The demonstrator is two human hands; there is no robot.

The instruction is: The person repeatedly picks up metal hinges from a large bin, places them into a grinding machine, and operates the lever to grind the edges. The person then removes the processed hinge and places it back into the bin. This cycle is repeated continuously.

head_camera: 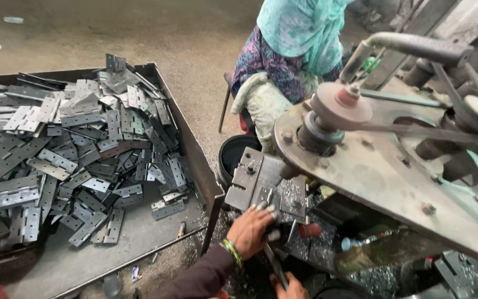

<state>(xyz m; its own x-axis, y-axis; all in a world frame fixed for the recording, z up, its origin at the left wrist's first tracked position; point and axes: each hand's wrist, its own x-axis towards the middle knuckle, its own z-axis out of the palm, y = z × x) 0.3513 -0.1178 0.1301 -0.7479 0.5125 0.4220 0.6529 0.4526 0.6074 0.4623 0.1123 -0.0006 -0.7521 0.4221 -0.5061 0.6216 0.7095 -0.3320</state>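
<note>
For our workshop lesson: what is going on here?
A person works at a metal press. The left hand, with bangles on its wrist, rests on the die plate, fingertips at a small metal piece. The right hand holds a flat metal strip below. To the left, a tray holds a heap of hinges. Another person sits beyond the press beside a black bucket.

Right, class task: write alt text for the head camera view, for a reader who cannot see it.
A person's left hand rests on a metal press's work plate, and their right hand grips a thin metal piece just below. To the left, a metal tray holds a pile of flat hinge plates; another person sits behind the machine.
</note>
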